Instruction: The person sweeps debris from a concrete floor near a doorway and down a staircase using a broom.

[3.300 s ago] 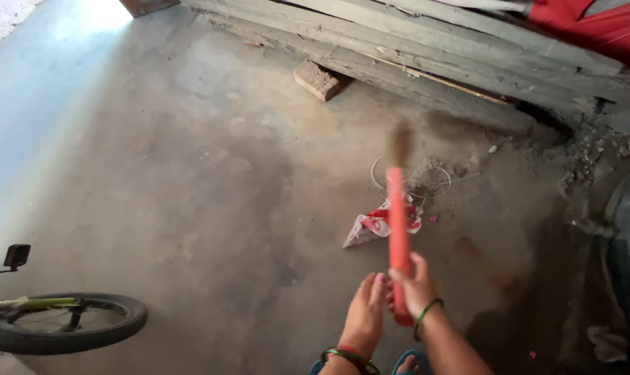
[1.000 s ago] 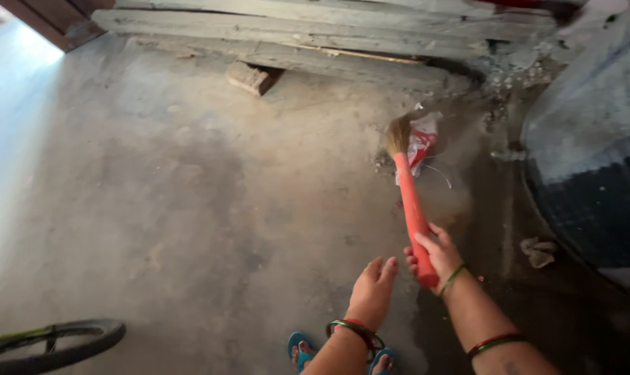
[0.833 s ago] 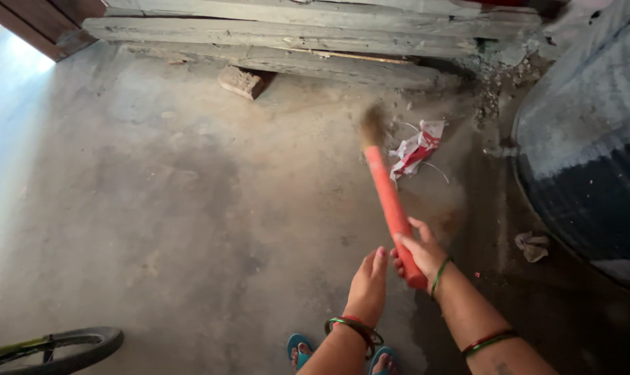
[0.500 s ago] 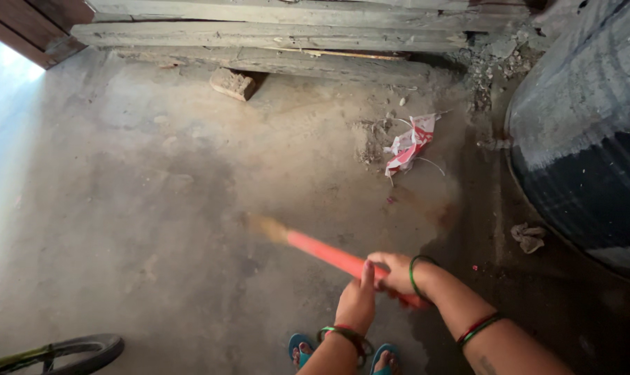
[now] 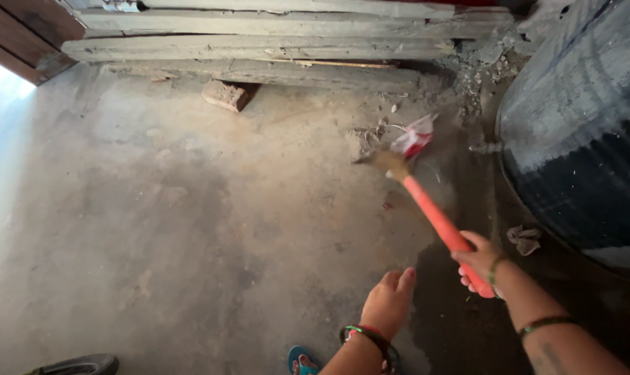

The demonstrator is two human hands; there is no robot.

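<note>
Tool: short broom with orange plastic handle and straw-coloured bristle head (image 5: 436, 221), gripped at the handle end, angled up and left toward the large dark round tank (image 5: 586, 132).
Right hand (image 5: 479, 261): closed around the lower end of the orange handle; firm full-hand hold.
Left hand (image 5: 388, 303): free, fingers loosely curled, holding nothing; left of the handle, not touching.
Bristle head position: just left of the tank base, touching or nearly touching the crumpled red-and-white wrapper (image 5: 413, 136).
Gathered so far: wrapper, grit and small debris (image 5: 370, 135) bunched near the tank base, below the grey stacked planks (image 5: 273, 48).
Remaining: pile not yet removed; loose rubble (image 5: 485, 62) in the corner above the tank; crumpled pale scrap (image 5: 524, 238) beside the tank wall; reddish brick (image 5: 226, 94) well left of the tank.
Floor state: bare concrete floor (image 5: 155, 229) left of the tank largely swept, dusty stains visible.
Progress estimate: judged partway, collection advanced, pickup outstanding.
</note>
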